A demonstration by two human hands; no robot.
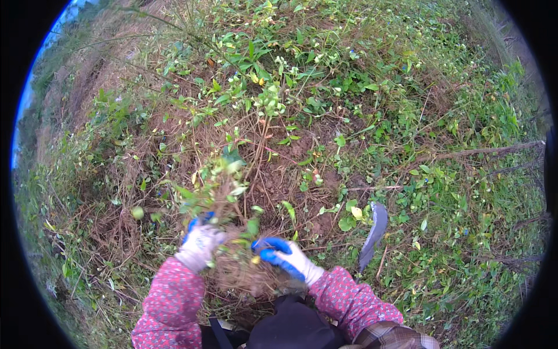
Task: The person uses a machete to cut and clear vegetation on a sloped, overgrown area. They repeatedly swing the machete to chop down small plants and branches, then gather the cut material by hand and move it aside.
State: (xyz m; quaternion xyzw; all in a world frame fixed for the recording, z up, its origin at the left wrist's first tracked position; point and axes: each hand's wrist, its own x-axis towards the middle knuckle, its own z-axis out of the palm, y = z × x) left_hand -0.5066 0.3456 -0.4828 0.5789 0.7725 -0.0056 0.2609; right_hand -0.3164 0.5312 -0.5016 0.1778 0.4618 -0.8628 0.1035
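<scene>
Both my hands wear white gloves with blue coating and are low in the picture, left of the middle. My left hand (201, 242) is at the left side of a blurred bundle of pulled plants and dry stems (244, 266), its fingers partly hidden by leaves. On the bundle's right side, my right hand (285, 257) has its thumb and fingers curved around some stems. A curved sickle blade (375, 233) lies among the weeds to the right of my right hand; its handle cannot be made out.
Low green weeds (436, 209) and dry grass cover sloping ground. A woody branch (492, 151) reaches in from the right. Tall stems (261, 144) stand ahead of my hands, beside bare reddish soil (279, 179). A round yellow-green fruit (137, 213) appears at the left.
</scene>
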